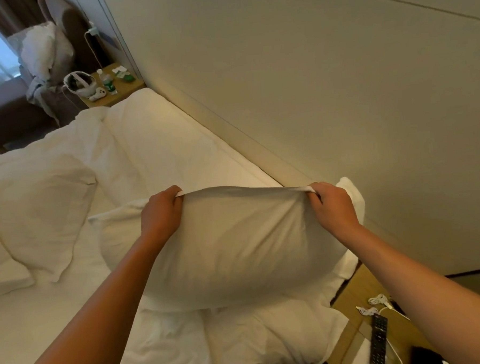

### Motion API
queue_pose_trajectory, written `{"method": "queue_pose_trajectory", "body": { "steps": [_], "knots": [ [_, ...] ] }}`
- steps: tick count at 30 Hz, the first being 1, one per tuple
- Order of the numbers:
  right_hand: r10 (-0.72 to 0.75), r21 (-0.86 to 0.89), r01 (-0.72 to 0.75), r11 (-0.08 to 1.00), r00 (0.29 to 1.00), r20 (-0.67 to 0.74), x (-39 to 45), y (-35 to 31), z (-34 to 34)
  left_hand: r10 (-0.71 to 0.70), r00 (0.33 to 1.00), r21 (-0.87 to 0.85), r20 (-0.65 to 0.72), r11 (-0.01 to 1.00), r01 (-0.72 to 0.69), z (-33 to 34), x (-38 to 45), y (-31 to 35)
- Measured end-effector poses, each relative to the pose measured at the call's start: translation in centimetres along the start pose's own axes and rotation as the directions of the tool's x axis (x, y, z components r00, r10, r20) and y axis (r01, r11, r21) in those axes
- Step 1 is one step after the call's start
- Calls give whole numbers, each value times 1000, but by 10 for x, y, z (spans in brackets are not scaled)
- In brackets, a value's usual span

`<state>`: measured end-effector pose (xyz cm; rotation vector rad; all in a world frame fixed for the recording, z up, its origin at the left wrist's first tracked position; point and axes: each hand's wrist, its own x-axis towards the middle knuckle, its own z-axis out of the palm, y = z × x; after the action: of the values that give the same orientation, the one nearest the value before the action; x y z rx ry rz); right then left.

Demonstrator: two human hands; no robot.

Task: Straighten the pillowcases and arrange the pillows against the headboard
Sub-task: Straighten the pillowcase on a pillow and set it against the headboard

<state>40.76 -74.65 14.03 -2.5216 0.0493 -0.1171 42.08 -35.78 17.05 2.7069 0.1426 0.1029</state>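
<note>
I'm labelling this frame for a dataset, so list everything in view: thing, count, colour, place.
held pillow: 1, white, lifted above bed
other pillows: at least 2, white, on bed
duvet: 1, white, rumpled
headboard: 1, beige, behind bed
far nightstand: 1, wooden, with bottle, headset
near nightstand: 1, wooden, with remote, cables
left hand: grips pillowcase corner
right hand: grips opposite corner

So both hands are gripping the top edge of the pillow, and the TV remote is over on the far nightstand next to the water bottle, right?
Not quite. The head view shows the left hand and right hand each gripping the pillow by its top edge, but the remote lies on the near nightstand beside white cables. The water bottle stands on the far nightstand.
</note>
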Motion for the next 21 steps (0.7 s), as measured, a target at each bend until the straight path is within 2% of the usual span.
{"method": "queue_pose_trajectory", "body": {
  "steps": [7,12,14,19,21],
  "knots": [
    [27,36,-22,999,988,-154,8,-16,-36,146,986,-19,-78,989,-148,-36,50,46],
    [19,25,-13,1000,968,-249,3,-17,-84,225,967,-43,-119,972,-232,-55,81,92],
    [121,13,-124,992,934,-337,-11,5,-100,312,949,-72,-50,946,-315,-35,97,127],
    [157,34,-154,988,941,-299,-18,6,-96,305,953,-50,-1,951,-304,-25,98,128],
    [157,51,-149,988,960,-232,-8,-7,-61,266,964,-16,21,964,-266,-25,113,99]
  ]
}}
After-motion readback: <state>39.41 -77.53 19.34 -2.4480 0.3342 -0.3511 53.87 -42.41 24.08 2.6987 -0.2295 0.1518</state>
